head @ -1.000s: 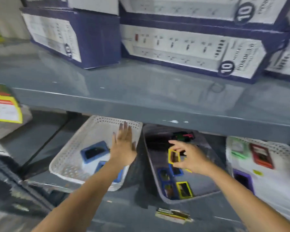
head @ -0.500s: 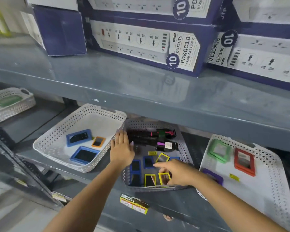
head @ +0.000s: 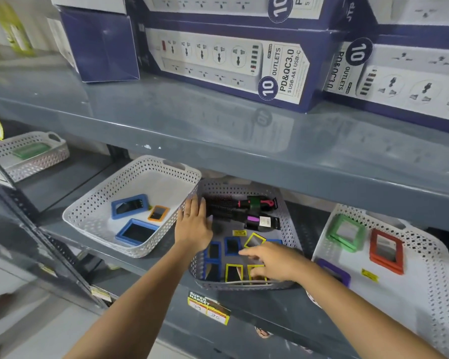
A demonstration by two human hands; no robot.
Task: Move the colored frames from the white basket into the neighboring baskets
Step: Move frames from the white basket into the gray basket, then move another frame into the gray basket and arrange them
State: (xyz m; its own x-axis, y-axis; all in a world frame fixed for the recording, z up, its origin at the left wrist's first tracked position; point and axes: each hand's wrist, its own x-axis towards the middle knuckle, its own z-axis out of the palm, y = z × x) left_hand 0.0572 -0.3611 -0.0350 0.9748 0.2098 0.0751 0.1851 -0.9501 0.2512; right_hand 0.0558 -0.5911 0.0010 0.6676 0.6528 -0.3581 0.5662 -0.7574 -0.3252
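Observation:
The left white basket (head: pixel 94 203) holds two blue frames (head: pixel 130 206) (head: pixel 136 231) and a small orange frame (head: pixel 158 213). The grey basket (head: pixel 288 218) beside it holds small blue frames (head: pixel 232 246) and yellow frames (head: pixel 233 273); one yellow frame (head: pixel 254 240) lies tilted. My left hand (head: pixel 193 224) lies flat and open on the grey basket's left rim. My right hand (head: pixel 272 260) reaches into the grey basket, index finger stretched out, the other fingertips resting on a yellow frame at the front. I see nothing gripped in it.
Hair brushes (head: pixel 244 206) lie at the back of the grey basket. The right white basket (head: pixel 425 281) holds a green frame (head: pixel 346 233), a red frame (head: pixel 386 251) and a purple frame (head: pixel 335 272). A grey shelf (head: pixel 270 156) with power-strip boxes (head: pixel 231 63) overhangs the baskets.
My right hand held a yellow frame above the grey basket, then dropped to the basket floor among the frames. My left hand shifted from over the white basket to the grey basket's rim.

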